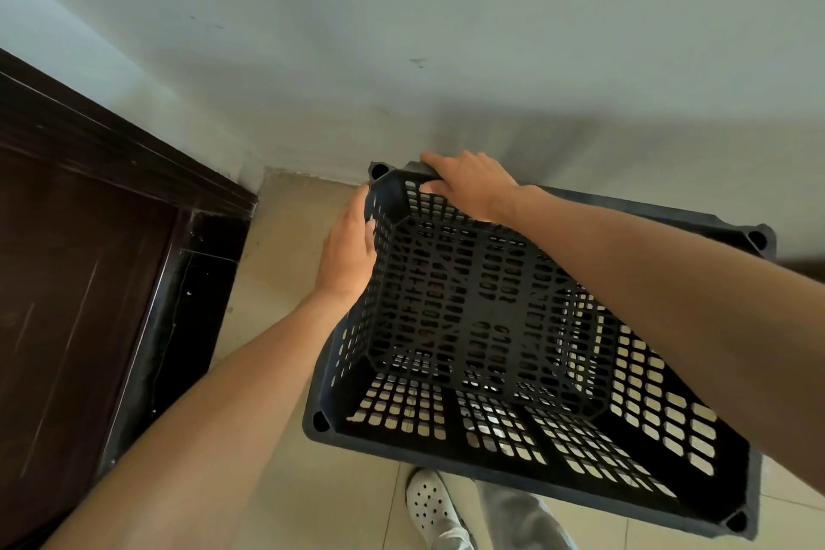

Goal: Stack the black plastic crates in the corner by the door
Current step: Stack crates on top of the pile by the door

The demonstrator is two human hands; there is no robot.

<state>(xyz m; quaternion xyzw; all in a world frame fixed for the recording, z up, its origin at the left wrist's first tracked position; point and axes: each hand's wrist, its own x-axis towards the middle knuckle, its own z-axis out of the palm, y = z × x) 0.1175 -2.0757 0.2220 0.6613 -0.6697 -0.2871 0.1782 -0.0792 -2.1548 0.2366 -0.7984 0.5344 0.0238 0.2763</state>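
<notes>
A black plastic crate [491, 326] with slotted walls and floor hangs above the tiled floor, near the corner beside the door. It sits slightly tilted. My left hand [346, 252] grips the crate's left rim near the far corner, thumb inside the wall. My right hand [468, 183] reaches over the crate and holds its far rim, fingers curled over the edge. More slotted plastic shows through the crate's floor; whether another crate lies beneath it I cannot tell.
A dark wooden door [67, 281] and its frame stand at the left. A pale wall [446, 58] runs across the back, meeting the beige tile floor [285, 228]. My white perforated shoe [431, 505] shows below the crate.
</notes>
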